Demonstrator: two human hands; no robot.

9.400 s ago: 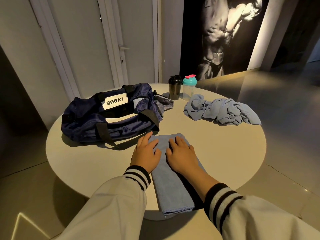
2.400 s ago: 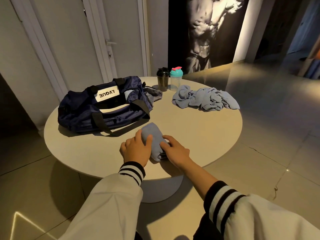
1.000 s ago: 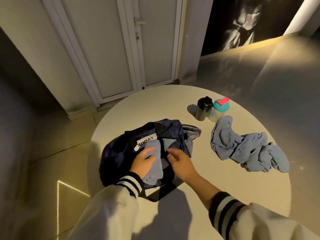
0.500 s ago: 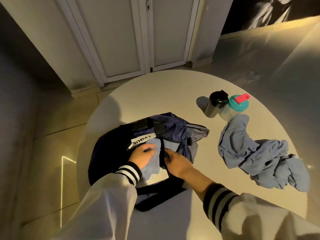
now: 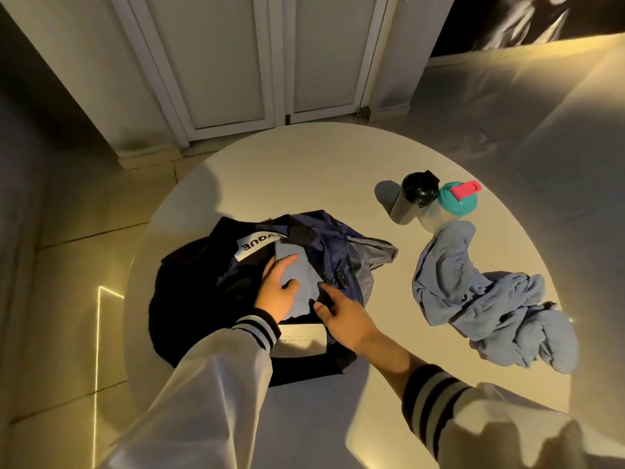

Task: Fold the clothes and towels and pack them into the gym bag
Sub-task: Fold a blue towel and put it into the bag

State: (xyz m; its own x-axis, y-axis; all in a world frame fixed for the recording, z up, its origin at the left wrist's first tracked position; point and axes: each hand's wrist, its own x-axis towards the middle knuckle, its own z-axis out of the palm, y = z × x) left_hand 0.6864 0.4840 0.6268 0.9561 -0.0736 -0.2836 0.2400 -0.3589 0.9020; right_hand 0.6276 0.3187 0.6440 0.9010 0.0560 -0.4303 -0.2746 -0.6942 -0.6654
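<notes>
towel (image 5: 301, 275) is now sitting inside bag (image 5: 189, 292), moved off table (image 5: 304, 170). left hand (image 5: 277, 292) is pressing it down flat; right hand (image 5: 341, 316) is pinching bag rim open. pile (image 5: 473, 299) right of bag is waiting next.

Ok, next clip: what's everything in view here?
Round table: one, cream, centre.
Fabric gym bag: one, navy with white label, table's left half, open.
Folded towel: one, light blue, inside the bag.
Crumpled clothes: one heap, light blue, table's right side.
Shaker bottle: one, black, far side of table, upright.
Clear plastic bottle: one, teal lid with pink cap, beside the shaker.
Panelled double doors: one pair, white, behind the table.
Wall poster: one, dark, top right corner.
Tiled floor: pale, around the table.
Jacket sleeves: two, white with black-striped cuffs, bottom of view.
Hands: two, bare; left hand presses the towel, right hand grips the bag's edge.
</notes>
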